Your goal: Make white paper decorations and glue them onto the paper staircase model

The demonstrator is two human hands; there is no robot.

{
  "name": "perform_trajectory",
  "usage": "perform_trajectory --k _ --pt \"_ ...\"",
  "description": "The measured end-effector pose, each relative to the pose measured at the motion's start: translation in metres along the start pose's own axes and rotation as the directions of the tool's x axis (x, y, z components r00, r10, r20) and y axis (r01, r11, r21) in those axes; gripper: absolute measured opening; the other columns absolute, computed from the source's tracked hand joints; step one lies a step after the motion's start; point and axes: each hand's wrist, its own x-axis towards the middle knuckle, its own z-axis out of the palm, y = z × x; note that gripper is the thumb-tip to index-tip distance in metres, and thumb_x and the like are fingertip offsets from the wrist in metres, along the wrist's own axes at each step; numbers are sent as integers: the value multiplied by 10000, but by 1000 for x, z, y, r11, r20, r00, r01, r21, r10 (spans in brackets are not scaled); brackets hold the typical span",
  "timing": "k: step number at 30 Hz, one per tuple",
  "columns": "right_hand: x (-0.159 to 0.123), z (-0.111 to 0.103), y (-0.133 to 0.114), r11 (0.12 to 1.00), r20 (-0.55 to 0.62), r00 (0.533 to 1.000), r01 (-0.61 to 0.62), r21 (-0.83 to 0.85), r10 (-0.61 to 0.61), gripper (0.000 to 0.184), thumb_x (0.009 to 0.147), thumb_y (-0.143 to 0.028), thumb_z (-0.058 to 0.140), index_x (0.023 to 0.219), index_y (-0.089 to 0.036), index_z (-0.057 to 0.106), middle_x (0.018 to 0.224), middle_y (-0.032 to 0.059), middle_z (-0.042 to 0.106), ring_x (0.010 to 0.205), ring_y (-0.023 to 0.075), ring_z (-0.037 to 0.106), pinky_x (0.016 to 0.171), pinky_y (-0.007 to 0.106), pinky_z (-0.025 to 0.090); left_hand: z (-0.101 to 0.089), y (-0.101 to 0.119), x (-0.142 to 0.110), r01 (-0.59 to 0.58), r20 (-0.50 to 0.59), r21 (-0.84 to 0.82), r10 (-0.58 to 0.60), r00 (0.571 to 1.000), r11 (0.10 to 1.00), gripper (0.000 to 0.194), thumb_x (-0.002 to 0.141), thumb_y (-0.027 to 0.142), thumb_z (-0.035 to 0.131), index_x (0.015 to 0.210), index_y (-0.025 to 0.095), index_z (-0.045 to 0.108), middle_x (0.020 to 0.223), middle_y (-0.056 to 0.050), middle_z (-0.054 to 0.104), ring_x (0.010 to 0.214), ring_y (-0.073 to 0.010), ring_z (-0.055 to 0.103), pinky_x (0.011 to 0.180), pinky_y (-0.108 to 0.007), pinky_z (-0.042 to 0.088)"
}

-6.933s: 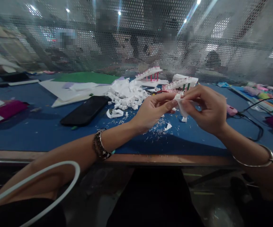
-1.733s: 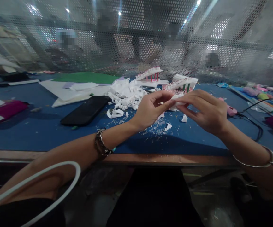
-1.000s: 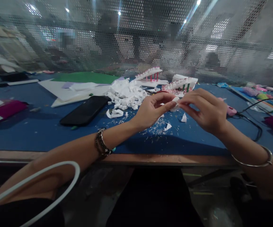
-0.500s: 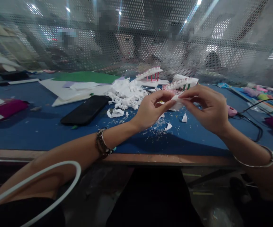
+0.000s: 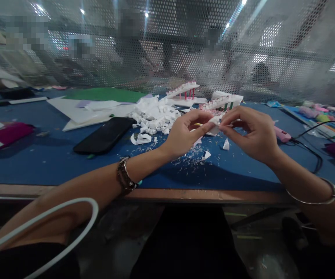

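A small white piece of paper (image 5: pixel 214 121) is pinched between both hands above the table. My left hand (image 5: pixel 186 133) is closed, thumb and index finger gripping its left side. From the right, my right hand (image 5: pixel 251 133) pinches its other edge with thumb and fingertips. Just behind the hands stands a small white stepped model (image 5: pixel 224 101) on green posts. A second stepped model (image 5: pixel 184 90) with red posts stands farther back. Left of my hands lies a heap of torn white paper (image 5: pixel 152 114). Paper scraps (image 5: pixel 206 155) and fine shreds lie beneath the hands.
A black phone (image 5: pixel 105 135) lies left of the heap, with a green sheet (image 5: pixel 105 95) and white sheets behind it. A pink corded tool (image 5: pixel 282 135) lies beside my right hand. A perforated metal screen (image 5: pixel 173 50) rises behind the blue table (image 5: pixel 54 170). A white cable loop crosses my left forearm.
My right hand has shifted slightly left, its fingers changing position on the paper piece, and more of the pink tool shows. The left hand has barely moved.
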Motion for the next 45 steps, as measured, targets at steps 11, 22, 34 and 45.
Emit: perform_trajectory --k 11,22,34,45 --pt "0 0 1 990 15 996 -90 104 89 60 785 -165 567 725 -173 565 717 2 607 668 92 576 592 218 492 1 -2 2 -12 13 -113 13 1000 994 164 718 245 669 827 137 610 732 19 621 680 -56 585 633 -151 485" --pt "-1 1 0 987 -13 998 -58 148 60 101 815 -146 537 875 -208 590 770 -24 599 646 64 568 583 195 483 1 -1 1 11 24 -126 -9 1000 992 190 726 277 669 843 132 634 776 -4 654 706 -74 605 638 -171 495" --pt "-2 -3 3 879 51 939 336 -338 -339 157 820 -195 562 970 -211 605 886 10 664 835 126 605 772 284 499 2 -4 0 -26 -25 -129 22 999 991 169 717 259 675 818 133 628 743 16 630 685 -52 575 656 -158 483" --pt "-6 -3 9 879 81 954 298 -373 -290 150 845 -215 515 955 -266 603 911 6 647 825 156 578 717 337 475 5 -1 -1 41 -37 -120 -45 998 992 228 697 336 685 809 148 619 739 9 631 694 -77 572 673 -206 476"
